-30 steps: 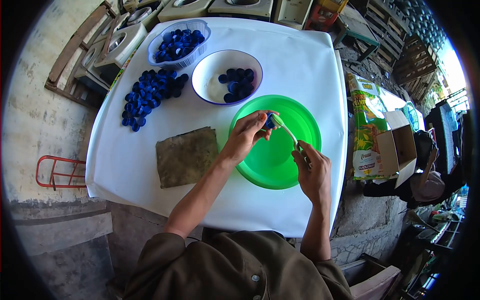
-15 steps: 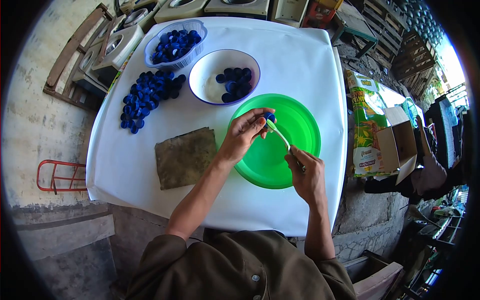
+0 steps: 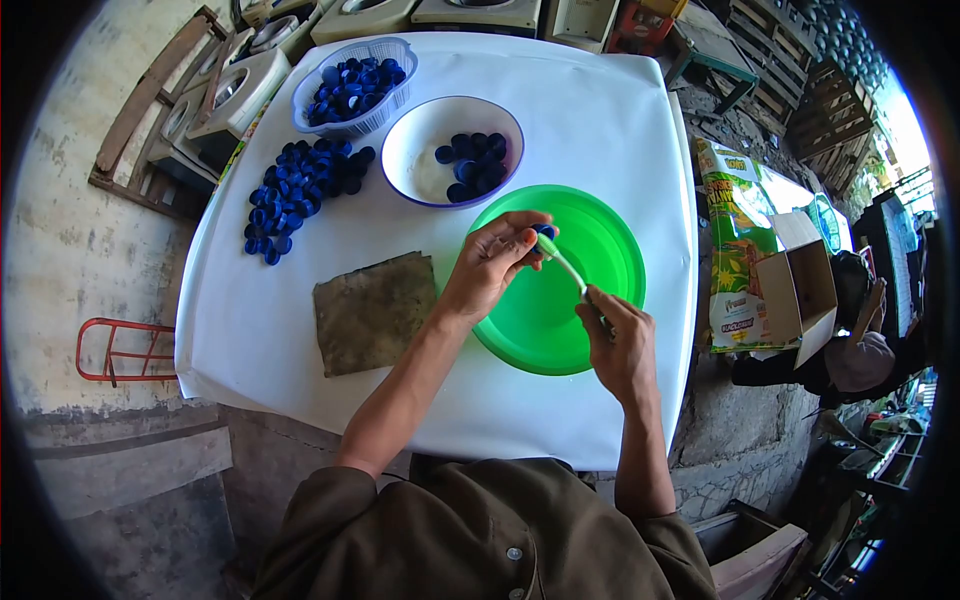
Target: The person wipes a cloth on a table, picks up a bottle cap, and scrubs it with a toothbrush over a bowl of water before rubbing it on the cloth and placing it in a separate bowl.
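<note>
Over the green basin (image 3: 622, 330), my left hand (image 3: 490, 265) pinches a blue bottle cap (image 3: 545, 231). My right hand (image 3: 622, 340) grips the handle of a toothbrush (image 3: 568, 268), whose pale green head meets the cap. Behind the basin stands a white bowl (image 3: 408, 130) with several blue caps (image 3: 475, 165) on its right side and whitish liquid. A loose pile of blue caps (image 3: 285, 200) lies left of the bowl. Beyond the pile, a translucent basket (image 3: 385, 122) holds more blue caps. Left of the basin lies a folded brownish cloth (image 3: 375, 312).
White sheeting (image 3: 260, 340) covers the table. To the right are an open cardboard box (image 3: 800, 290) and a printed green packet (image 3: 735, 240), with a seated person (image 3: 860, 350) beyond. A red metal rack (image 3: 125, 350) is at the left wall.
The toothbrush head has shifted slightly at the cap, and the cap is tilted differently. Both hands remain over the basin; the whole view has moved a little.
</note>
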{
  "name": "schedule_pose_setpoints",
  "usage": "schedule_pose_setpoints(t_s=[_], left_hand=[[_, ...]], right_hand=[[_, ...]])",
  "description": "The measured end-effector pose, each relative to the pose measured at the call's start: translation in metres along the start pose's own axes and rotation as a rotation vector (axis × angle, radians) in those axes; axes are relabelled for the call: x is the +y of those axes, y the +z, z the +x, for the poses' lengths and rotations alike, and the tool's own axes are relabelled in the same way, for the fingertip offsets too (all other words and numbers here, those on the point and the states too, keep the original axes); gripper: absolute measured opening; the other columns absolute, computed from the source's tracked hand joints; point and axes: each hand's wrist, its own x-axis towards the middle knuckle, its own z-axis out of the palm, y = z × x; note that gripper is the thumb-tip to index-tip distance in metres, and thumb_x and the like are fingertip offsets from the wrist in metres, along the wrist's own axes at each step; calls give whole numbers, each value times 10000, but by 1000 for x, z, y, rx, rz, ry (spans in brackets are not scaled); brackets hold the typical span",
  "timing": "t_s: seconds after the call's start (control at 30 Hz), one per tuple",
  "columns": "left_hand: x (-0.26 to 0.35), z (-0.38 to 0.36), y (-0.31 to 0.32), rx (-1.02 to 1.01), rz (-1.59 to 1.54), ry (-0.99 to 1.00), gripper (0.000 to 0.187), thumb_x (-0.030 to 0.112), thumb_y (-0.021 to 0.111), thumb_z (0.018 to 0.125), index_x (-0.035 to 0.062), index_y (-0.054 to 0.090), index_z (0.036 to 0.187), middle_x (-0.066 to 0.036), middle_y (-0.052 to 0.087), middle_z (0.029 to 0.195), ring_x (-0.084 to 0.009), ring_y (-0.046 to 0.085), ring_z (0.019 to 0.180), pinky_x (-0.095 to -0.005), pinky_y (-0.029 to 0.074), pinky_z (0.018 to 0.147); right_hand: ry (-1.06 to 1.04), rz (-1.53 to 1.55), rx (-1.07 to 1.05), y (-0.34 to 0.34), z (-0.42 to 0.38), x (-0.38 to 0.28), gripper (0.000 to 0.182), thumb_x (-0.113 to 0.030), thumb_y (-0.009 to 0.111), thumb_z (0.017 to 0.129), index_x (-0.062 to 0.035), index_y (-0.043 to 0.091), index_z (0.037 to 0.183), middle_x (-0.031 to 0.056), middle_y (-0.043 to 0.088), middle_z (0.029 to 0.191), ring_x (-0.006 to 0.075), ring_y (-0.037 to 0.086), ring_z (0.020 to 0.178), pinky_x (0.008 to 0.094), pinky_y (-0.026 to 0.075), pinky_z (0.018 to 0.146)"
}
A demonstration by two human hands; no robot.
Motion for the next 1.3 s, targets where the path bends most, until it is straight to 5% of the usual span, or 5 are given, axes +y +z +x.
schedule_pose_setpoints(t_s=[0.6,1.3], left_hand=[[3,-1,-4,-44,-113,-67,273,91,619,1000,16,574,1258,-114,659,1186,-139,635,945,-294,544,816],[1,-3,-7,-95,-93,-24,299,77,607,997,6,589,1287,-163,629,1278,-168,642,1066,-309,540,911]], right_hand=[[13,37,16,-3,-3,1,235,-63,724,890,50,710,1095,217,729,919,349,730,776,387,559,678],[22,116,-38,-10,-3,4,228,-62,712,901,64,702,1090,237,724,928,366,730,793,379,562,691]])
